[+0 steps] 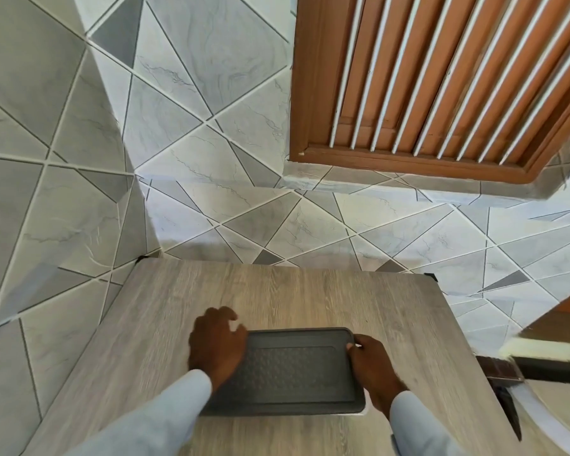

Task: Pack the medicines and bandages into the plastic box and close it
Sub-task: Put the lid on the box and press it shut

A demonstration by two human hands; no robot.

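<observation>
Head view. Grey wood-grain table (277, 291) stands against grey geometric tiled wall (195, 110). Dark grey rectangular plastic box (290, 370) sits flat on table near its front edge, textured lid on top. Left hand (216, 343) rests at box's left end, fingers curled over far-left corner. Right hand (372, 363) grips box's right edge, fingers curled round rim. Brown slatted wooden shutter (441, 80) on wall, above and right of table.

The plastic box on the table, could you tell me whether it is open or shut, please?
Shut: the dark lid lies flat over the box, with both hands at its ends.
</observation>
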